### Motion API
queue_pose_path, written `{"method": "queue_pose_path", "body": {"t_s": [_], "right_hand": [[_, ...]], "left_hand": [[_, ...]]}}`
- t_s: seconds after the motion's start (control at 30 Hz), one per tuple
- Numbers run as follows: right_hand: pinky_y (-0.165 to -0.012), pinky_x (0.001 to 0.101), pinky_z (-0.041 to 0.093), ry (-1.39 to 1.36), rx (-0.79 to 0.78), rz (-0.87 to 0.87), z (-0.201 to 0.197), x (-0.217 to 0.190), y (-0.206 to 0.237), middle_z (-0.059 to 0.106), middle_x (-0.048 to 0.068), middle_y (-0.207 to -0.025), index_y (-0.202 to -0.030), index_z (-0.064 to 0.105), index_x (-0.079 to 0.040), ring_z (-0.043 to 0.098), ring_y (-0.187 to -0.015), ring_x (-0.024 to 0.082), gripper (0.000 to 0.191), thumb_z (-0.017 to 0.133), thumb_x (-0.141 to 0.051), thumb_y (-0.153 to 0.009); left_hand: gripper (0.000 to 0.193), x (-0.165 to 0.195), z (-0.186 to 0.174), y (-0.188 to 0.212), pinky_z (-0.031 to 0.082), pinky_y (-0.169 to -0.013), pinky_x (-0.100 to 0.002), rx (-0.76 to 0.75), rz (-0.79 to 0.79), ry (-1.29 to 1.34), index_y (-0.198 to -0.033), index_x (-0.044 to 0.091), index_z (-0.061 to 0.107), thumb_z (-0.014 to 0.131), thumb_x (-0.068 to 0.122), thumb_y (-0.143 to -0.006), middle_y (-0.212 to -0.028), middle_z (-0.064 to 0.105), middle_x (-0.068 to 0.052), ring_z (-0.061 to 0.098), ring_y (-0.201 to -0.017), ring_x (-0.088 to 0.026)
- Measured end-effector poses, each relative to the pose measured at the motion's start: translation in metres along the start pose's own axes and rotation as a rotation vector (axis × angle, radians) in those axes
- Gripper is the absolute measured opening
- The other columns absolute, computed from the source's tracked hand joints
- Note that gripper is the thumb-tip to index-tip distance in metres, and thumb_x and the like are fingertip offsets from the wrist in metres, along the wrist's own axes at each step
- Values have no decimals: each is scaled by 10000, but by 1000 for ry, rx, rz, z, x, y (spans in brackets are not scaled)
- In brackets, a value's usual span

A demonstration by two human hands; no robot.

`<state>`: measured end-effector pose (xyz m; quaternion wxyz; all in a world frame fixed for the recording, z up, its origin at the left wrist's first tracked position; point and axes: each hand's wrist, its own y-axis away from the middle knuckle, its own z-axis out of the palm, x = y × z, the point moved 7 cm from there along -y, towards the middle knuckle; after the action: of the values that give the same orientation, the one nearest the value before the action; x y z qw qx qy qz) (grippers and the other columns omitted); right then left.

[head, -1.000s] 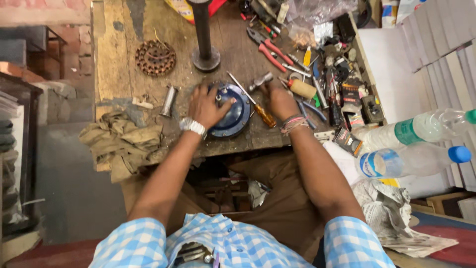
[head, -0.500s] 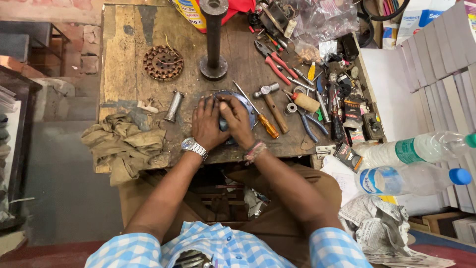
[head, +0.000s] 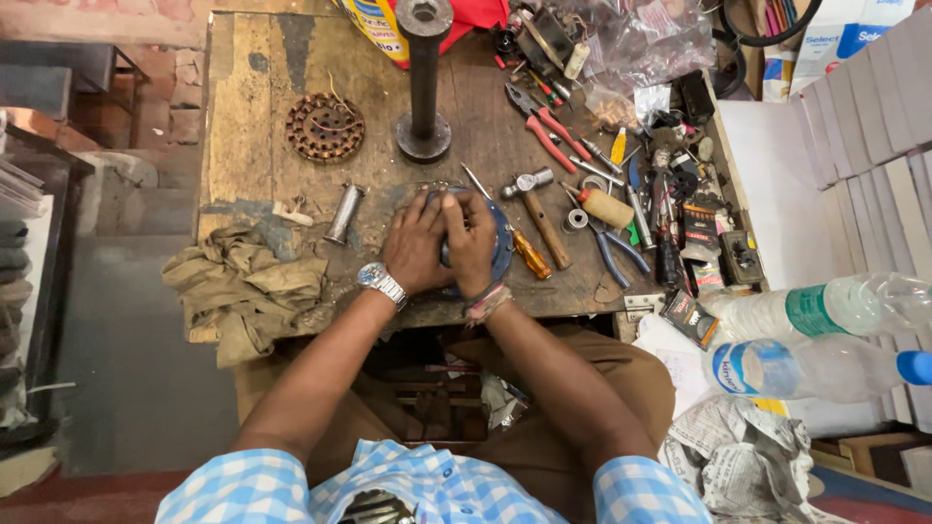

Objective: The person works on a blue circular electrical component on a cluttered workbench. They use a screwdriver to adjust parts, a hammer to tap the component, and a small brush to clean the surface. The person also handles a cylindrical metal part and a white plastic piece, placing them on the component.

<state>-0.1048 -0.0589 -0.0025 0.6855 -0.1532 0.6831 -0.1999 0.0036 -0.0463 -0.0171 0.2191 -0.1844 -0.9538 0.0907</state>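
Observation:
A round blue metal part (head: 501, 245) lies near the front edge of the worn wooden workbench (head: 252, 146). Both hands cover it. My left hand (head: 416, 245), with a wristwatch, presses on its left side. My right hand (head: 472, 243), with a thread band at the wrist, lies on top of it, fingers curled over the part. Most of the part is hidden under the hands; only its right rim shows.
A hammer (head: 536, 209), a screwdriver (head: 524, 249), red-handled pliers (head: 544, 126), blue-handled pliers (head: 612, 247) and small tools lie to the right. A steel post (head: 423, 78), copper-wound ring (head: 325, 127), metal cylinder (head: 343, 213) and rag (head: 252, 286) are left. Plastic bottles (head: 825, 311) lie at right.
My right hand moved left from the tools onto the blue part, joining my left hand. Both hands now sit together on top of it.

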Motion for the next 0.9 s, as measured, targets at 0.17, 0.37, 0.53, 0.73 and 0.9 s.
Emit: {"method": "queue_pose_path", "body": {"t_s": [0.17,0.37,0.53,0.73,0.9], "right_hand": [[-553,238,342,-350,-377,340,5,43,-8,521,-17,-683,-835,583,-45,434,-619,69,431,597,-362,-1126],[-514,238,311,-297,-182,450,0,44,-9,486,-31,-644,-816,598,-71,401,-571,75,389,546,-365,-1066],[-621,263,399,-102,-47,171,0,10,2,553,-17,-770,-872,555,-49,478,-686,82,424,522,-418,-1080],[-477,236,265,-352,-482,523,3,31,-24,445,-47,-571,-709,538,-60,360,-503,54,574,456,-479,-1092],[-592,282,449,7,110,-47,-5,-4,2,577,27,-856,-979,564,16,508,-766,110,567,485,-523,-1141]], "left_hand": [[1136,1,-3,1,266,-1146,-603,-9,-14,105,-1473,17,445,862,605,-595,-1550,415,-197,302,-1461,-430],[1099,-1,6,-1,260,-1170,-591,-24,-24,129,-1486,53,458,854,588,-612,-1568,424,-178,325,-1472,-417],[1023,1,11,0,252,-1187,-608,21,-10,-39,-1498,125,491,838,557,-638,-1601,437,-140,346,-1489,-388],[1067,1,8,-4,255,-1107,-648,-27,21,181,-1458,101,483,847,642,-614,-1586,407,-168,323,-1432,-438],[978,3,11,-2,288,-1206,-590,43,8,-38,-1519,139,491,816,578,-708,-1630,431,-113,340,-1536,-368]]}}
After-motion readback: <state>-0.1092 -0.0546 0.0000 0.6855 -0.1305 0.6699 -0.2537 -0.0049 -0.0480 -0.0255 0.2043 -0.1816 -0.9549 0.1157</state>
